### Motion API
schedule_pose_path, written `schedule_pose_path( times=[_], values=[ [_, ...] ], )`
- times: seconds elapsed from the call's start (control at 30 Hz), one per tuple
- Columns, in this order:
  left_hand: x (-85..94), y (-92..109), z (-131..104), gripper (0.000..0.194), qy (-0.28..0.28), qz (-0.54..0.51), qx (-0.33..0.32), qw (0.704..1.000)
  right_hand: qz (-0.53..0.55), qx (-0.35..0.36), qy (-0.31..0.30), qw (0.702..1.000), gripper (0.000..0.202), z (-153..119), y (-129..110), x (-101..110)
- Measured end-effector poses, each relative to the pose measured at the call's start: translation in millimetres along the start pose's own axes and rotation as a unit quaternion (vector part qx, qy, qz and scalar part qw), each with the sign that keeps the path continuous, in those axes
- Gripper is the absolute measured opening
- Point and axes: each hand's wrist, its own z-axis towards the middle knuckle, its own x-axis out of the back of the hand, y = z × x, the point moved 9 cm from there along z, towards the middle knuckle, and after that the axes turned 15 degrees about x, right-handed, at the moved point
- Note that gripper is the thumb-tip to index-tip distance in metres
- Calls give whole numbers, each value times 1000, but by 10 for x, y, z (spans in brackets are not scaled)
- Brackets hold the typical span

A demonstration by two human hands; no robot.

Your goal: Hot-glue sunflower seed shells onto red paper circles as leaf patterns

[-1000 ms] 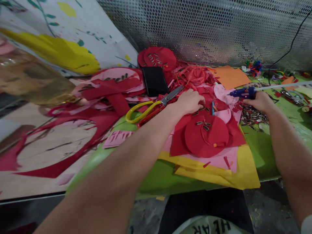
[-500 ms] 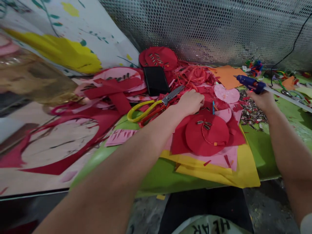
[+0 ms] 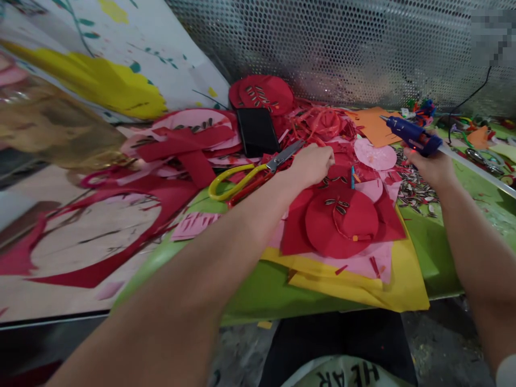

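My left hand [image 3: 313, 165] is closed over the red paper and scraps, just right of the scissors' blades; its fingertips are partly hidden, and what they hold cannot be made out. The scissors [image 3: 237, 183] have yellow and red handles. In my right hand [image 3: 433, 161] is a blue glue gun [image 3: 413, 134] with a long clear glue stick, its nozzle pointing left above orange paper [image 3: 373, 124]. A red paper disc [image 3: 346, 231] with seeds and a thin twisted cord lies on layered red, pink and yellow sheets in front of my hands. Loose seeds [image 3: 417, 189] lie below my right hand.
A black phone [image 3: 258, 131] lies behind the scissors, near seed-decorated red discs [image 3: 272, 94]. Cut red paper [image 3: 100, 263] covers the left side, beside a large clear container [image 3: 60, 126]. Perforated metal [image 3: 342, 48] stands behind the green table [image 3: 258, 301]. A black cable hangs at right.
My left hand has shifted slightly left. The glue gun has moved a little left and up in my right hand, its nozzle now higher over the orange paper.
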Motion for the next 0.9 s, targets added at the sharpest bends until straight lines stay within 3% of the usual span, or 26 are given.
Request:
schedule_pose_path(
  times=[0.13, 0.27, 0.37, 0.5, 0.7, 0.9],
  values=[
    [283, -279, -233, 26, 55, -115, 59, 990, 31, -29, -14, 999, 25, -36, -211, -27],
    [386, -465, -630, 18, 67, -271, 68, 958, 79, -54, -101, 990, 30, -102, -423, -211],
    [284, -497, -822, 16, -3, -376, 88, 923, 115, -52, -168, 978, 36, -164, -595, -375],
    [202, -470, -879, 13, -77, -465, 109, 875, 173, -30, -229, 958, 37, -245, -802, -530],
    [173, -440, -856, 21, -126, -452, 106, 877, 188, -30, -283, 940, 35, -372, -842, -635],
    [224, -432, -880, 19, -122, -415, 76, 898, 152, 16, -284, 946, 31, -382, -909, -645]
  ],
)
